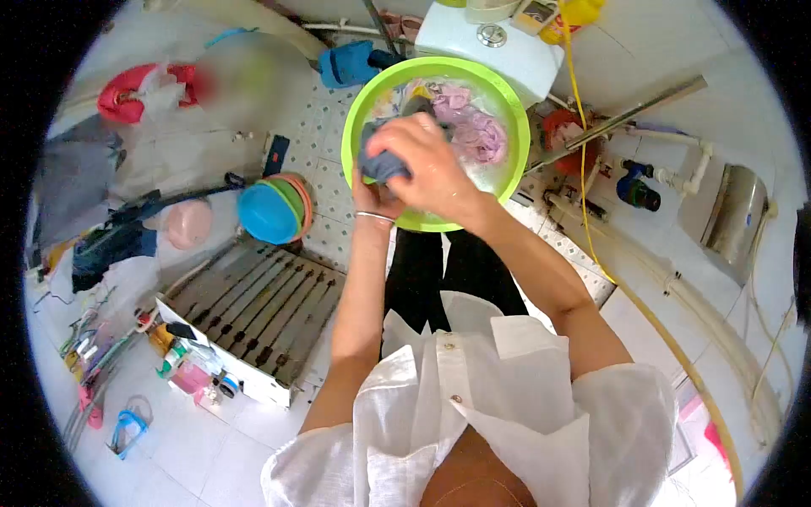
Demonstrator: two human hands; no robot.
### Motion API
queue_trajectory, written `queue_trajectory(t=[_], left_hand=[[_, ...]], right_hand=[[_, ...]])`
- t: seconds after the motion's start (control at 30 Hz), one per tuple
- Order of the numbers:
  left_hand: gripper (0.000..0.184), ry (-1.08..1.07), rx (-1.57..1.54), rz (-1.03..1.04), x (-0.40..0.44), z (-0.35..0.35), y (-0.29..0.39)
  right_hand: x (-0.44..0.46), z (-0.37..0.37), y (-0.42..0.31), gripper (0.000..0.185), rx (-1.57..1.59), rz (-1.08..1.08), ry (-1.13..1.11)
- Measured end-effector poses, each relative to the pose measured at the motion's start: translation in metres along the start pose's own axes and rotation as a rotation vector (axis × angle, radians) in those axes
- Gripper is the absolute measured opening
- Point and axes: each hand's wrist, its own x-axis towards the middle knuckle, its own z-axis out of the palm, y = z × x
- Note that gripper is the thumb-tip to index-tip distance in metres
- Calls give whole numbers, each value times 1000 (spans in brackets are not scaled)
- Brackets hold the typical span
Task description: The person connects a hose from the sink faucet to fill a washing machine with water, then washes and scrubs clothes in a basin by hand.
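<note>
A wet dark grey-blue cloth [384, 166] is bunched up over the left side of a lime-green basin [521, 139]. My right hand [427, 165] presses down on it from above, fingers curled around its top. Below, my left hand [376, 199], with a pale bracelet at the wrist, grips the cloth's lower end; most of its fingers are hidden. Pink-lilac laundry [480, 135] lies in sudsy water in the basin, with some yellow and dark fabric near it.
Stacked basins, the top one blue [267, 213], stand on the tiled floor at left, near a metal slatted rack [253, 304]. Behind the green basin is a white toilet tank [456, 38]. A yellow hose [583, 169] hangs at right beside pipes. Blue slippers [346, 64] lie at the back.
</note>
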Motion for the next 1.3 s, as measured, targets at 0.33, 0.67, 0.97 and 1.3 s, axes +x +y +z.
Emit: queue_trajectory(t=[0.33, 0.67, 0.97, 1.3], left_hand=[[51, -279, 4, 126, -67, 42, 6], [46, -141, 259, 111, -31, 22, -42], [42, 166, -125, -399, 31, -5, -13], [36, 162, 134, -16, 29, 14, 43]], right_hand=[[11, -30, -105, 40, 417, -223, 50], [-19, -30, -66, 35, 651, -89, 33], [6, -79, 58, 41, 529, 100, 147], [-30, -65, 200, 53, 164, 432, -263]])
